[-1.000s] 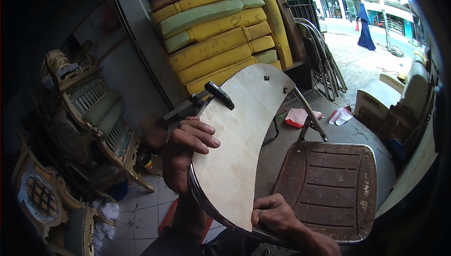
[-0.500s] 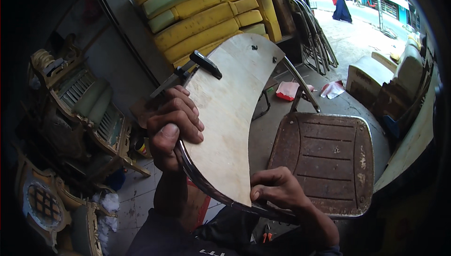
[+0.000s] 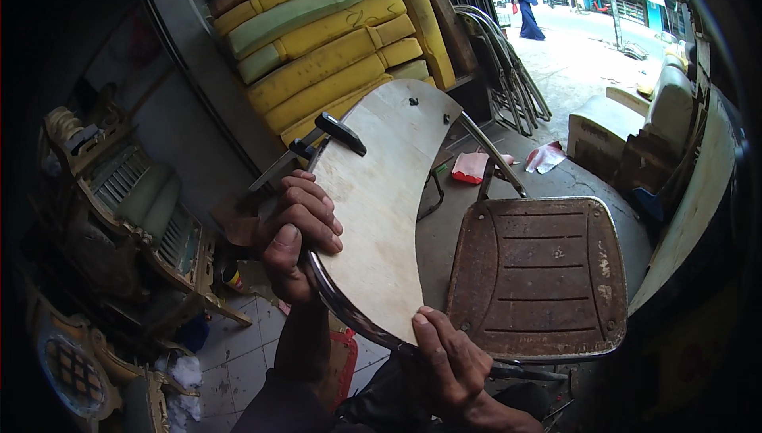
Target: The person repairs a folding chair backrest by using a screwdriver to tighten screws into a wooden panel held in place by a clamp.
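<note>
A pale curved plywood panel lies against the bent metal tube frame of a chair. My left hand is closed around the panel's left edge and the tube, its fingers over the pale face. Just above it, a black clamp grips the same edge. At the panel's lower corner, my right hand is closed on the edge and tube, thumb and fingers together. Beside the panel sits the chair's worn brown seat with its metal rim. The undersides of both grips are hidden.
Yellow and green foam cushions are stacked behind the panel. Folded metal chair frames lean beside them. Carved wooden chairs stand at left. A red and white packet lies on the floor. Outside, a person in blue walks by.
My right hand has turned and shifted slightly down, its fingers now lying over the panel's lower corner. My left hand keeps its hold. The view has swung a little to the right.
</note>
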Demonstrator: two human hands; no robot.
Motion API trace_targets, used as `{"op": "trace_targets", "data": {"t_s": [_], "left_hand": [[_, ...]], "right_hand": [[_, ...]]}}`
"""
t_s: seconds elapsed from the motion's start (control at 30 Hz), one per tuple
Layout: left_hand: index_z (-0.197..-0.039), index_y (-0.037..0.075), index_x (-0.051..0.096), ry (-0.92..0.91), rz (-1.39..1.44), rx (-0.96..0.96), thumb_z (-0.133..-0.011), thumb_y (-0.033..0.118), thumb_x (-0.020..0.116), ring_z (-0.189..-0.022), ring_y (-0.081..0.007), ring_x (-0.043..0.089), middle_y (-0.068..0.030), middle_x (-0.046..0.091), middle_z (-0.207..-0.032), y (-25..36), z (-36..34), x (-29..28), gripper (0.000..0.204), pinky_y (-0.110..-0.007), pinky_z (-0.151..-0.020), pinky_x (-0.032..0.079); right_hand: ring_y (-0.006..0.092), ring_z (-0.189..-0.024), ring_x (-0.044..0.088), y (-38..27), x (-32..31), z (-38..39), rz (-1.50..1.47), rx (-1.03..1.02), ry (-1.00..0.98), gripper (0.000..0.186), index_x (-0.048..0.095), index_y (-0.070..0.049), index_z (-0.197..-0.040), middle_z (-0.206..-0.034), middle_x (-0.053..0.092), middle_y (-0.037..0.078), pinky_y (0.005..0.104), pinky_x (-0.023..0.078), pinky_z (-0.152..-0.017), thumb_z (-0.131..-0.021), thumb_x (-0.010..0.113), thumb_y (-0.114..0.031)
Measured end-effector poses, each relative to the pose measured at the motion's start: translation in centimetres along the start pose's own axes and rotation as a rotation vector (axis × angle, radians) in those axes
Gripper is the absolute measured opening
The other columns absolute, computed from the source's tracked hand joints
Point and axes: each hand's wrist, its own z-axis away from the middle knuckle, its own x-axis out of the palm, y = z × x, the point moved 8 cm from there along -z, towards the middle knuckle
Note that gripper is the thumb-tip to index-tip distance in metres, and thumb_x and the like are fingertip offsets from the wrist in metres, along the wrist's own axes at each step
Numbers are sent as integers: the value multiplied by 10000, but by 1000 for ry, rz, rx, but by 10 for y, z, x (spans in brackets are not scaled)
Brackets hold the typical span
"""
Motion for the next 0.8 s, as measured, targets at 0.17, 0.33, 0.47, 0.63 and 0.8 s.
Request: {"op": "trace_targets", "data": {"t_s": [0.17,0.33,0.47,0.63,0.8], "left_hand": [[-1191,-65,441,288,669,-121,-999,264,320,-1216,-358,459,-273,501,-1206,-23,10,-21,400,-510,-1127,308],[-1143,-59,486,315,339,13,-1004,250,327,-1175,-327,479,-244,533,-1143,-13,18,-44,374,-453,-1095,339],[-1115,-41,515,121,619,84,-1030,244,357,-1116,-275,513,-191,559,-1096,-42,74,-41,336,-393,-1038,394],[-1382,9,452,297,640,-934,-1018,394,521,-1243,-329,525,-202,539,-1317,-56,231,67,534,-460,-1054,430],[-1483,46,365,155,2287,-911,-1019,512,434,-1403,-398,388,-261,451,-1449,-32,203,162,661,-565,-1192,268]], "right_hand": [[293,-721,718,6,-2,-6,-111,18,-95,443,639,88,-1169,-982,710,250,322,561,-617,-760,764,-28],[308,-788,711,11,-36,-9,-208,23,-68,484,622,19,-1259,-1030,702,226,355,571,-669,-787,730,36],[340,-920,733,47,-60,5,-221,66,-152,398,660,48,-1162,-1060,704,250,356,579,-761,-769,728,51],[357,-975,730,71,-80,25,-357,109,-140,404,674,60,-1126,-1054,716,238,398,581,-819,-759,804,-51],[355,-983,727,76,-74,37,-376,211,-176,469,679,69,-1124,-1038,723,235,389,581,-814,-745,850,-148]]}}
